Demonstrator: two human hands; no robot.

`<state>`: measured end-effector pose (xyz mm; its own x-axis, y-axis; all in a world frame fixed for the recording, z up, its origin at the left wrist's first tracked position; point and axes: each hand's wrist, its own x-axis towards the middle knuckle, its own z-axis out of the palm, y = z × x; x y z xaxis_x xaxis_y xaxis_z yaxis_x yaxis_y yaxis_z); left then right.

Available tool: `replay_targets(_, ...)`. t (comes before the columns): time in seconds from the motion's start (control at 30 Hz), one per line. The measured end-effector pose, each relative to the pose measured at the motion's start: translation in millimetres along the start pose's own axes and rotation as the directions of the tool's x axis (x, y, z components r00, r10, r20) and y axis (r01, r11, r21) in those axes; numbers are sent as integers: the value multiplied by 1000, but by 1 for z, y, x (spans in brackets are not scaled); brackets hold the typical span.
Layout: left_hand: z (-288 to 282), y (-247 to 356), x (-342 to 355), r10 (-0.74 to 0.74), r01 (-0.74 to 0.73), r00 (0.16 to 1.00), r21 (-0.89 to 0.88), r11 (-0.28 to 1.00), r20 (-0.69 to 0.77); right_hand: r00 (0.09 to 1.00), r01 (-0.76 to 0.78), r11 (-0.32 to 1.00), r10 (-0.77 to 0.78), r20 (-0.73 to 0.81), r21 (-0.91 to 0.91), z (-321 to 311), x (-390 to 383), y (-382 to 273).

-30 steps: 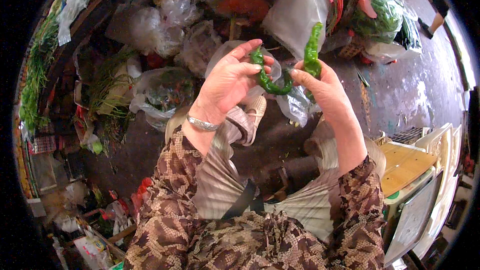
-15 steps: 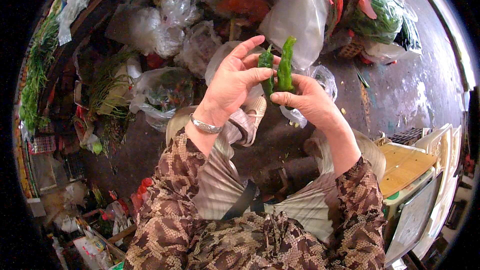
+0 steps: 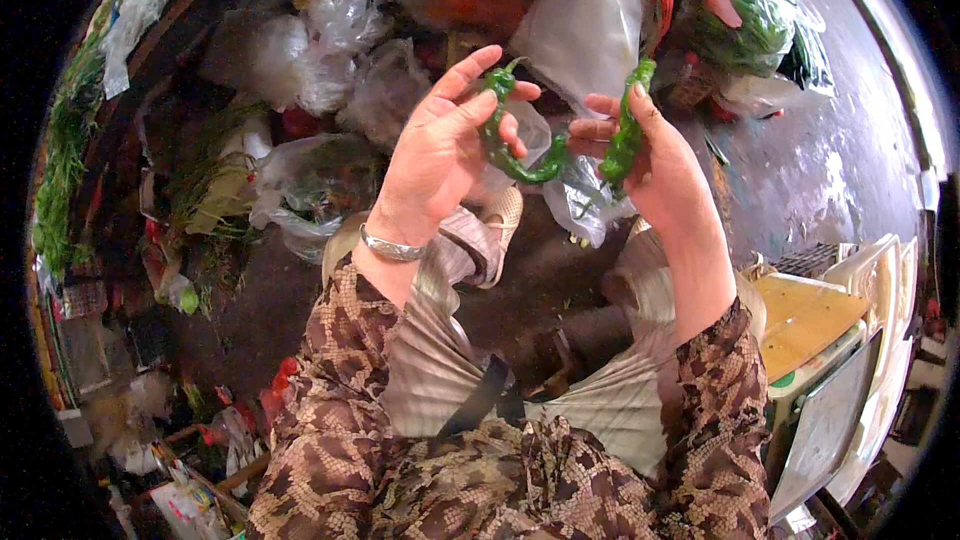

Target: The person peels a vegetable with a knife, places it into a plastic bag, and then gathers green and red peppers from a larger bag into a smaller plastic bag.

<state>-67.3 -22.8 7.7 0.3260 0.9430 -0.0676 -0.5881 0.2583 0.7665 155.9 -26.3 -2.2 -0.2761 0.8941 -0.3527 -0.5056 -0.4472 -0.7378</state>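
Left hand pinches a curled pepper; right hand pinches a straighter pepper; light pressure should avoid bruising

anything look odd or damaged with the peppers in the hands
The curled pepper in the left hand looks odd: it bends strongly, its lower end hooking up toward the right hand, whereas the straighter pepper there curves only slightly. That may just be how it grew; no clear breakage shows on either.

Curled pepper partly hidden by left hand; straighter pepper partly under right hand's thumb. Sleeves cut off at bottom. Clear bag's contents (crumpled plastic) unclear.
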Motion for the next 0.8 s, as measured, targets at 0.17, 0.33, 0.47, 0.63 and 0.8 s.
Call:
replay_targets(0.17,3,-2,-1,27,-29,1000,176,984,15,993,-113,987,117,33,-112,-3,-2,2)
replay_targets(0.33,18,-10,-2,99,-144,989,627,766,106,990,14,892,50,129,-453,1,-1,15)
replay_targets(0.47,14,-16,-9,103,-270,958,724,635,266,977,80,783,60,203,-617,3,-1,27)
replay_targets(0.63,17,-14,-8,35,-299,952,904,305,303,925,-72,889,229,303,-452,6,-10,19)
replay_targets(0.8,15,-16,-5,104,-191,982,852,487,160,922,-203,954,262,285,-219,-3,-3,19)
